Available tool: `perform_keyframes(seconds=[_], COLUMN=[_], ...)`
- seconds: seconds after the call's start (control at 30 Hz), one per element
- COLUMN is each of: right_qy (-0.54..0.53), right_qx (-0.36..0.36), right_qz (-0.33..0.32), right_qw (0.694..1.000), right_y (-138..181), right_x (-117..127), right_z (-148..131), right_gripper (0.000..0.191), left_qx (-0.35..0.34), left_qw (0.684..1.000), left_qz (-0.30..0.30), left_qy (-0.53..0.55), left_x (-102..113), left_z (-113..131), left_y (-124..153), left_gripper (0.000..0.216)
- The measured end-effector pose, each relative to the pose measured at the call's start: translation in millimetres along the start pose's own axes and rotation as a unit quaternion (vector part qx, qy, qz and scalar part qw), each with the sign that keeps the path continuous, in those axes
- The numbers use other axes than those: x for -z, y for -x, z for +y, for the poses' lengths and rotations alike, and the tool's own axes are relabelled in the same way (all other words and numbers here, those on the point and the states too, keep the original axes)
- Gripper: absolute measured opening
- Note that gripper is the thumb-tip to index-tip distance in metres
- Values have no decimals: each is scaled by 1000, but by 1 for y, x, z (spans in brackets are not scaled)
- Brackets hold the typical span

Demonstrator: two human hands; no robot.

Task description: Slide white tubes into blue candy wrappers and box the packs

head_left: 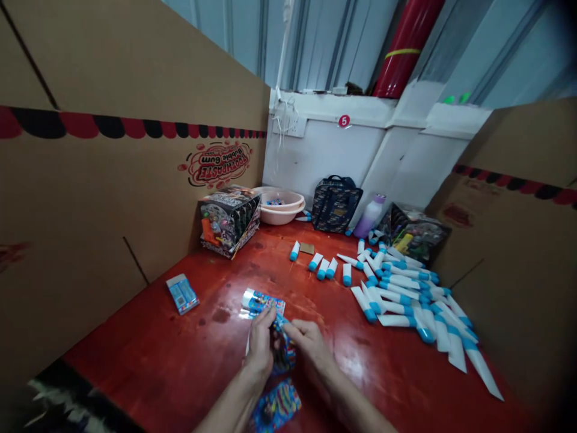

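**Two hands pinch a printed pack at a red counter walled in by cardboard**

Tall cardboard walls (112, 198) enclose a glossy red counter (189, 355). To the right lies a large heap of white tubes with blue caps (406, 294). At the back stand a printed display box (229, 219), a dark bag (336, 204), a pink basin (282, 206) and a purple bottle (369, 216). A small blue packet (182, 293) lies alone to the left.

Near the front edge, both forearms reach in side by side. The left hand (260, 346) and right hand (311, 344) meet fingertip to fingertip, each pinching the upper edge of a colourful pack (282, 352) that is held just above the counter. It looks like the pack's top is being opened or folded, which calls for a steady two-sided pinch. A similar pack (277, 406) lies below the wrists.
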State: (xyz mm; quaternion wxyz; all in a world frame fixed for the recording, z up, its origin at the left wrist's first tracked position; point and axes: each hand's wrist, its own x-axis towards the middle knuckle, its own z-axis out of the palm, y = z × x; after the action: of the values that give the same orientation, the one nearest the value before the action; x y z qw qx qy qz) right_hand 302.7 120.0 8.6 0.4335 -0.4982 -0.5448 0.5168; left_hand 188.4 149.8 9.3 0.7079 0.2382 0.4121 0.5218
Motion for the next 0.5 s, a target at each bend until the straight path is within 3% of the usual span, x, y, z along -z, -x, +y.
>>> perform_keyframes(seconds=[0.07, 0.13, 0.17, 0.23, 0.3, 0.37, 0.43, 0.5], right_qy=[93, 230, 315, 475, 590, 658, 686, 693], right_qx=[29, 64, 81, 106, 98, 72, 53, 47], right_qz=[-44, -18, 30, 118, 144, 124, 95, 85], right_qw=[994, 971, 945, 865, 789, 739, 719, 714], right_y=[-21, -56, -78, -127, -175, -209, -220, -211], right_x=[12, 31, 41, 60, 76, 87, 95, 103], right_z=[-9, -17, -20, -25, -26, -23, -15, -6], right_gripper=[42, 40, 38, 26, 29, 32, 28, 28], left_qx=[-1, 3, 9, 28, 45, 69, 97, 120], left_qw=[999, 998, 997, 994, 994, 993, 991, 989], left_qz=[25, 34, 39, 43, 36, 30, 33, 37], left_qy=[23, 57, 73, 93, 97, 89, 85, 83], left_x=[1, 4, 5, 8, 10, 12, 15, 19], left_z=[4, 8, 10, 12, 11, 9, 5, 2], left_y=[-16, -29, -34, -40, -45, -49, -53, -59], left_gripper=[36, 39, 40, 39, 39, 41, 43, 42])
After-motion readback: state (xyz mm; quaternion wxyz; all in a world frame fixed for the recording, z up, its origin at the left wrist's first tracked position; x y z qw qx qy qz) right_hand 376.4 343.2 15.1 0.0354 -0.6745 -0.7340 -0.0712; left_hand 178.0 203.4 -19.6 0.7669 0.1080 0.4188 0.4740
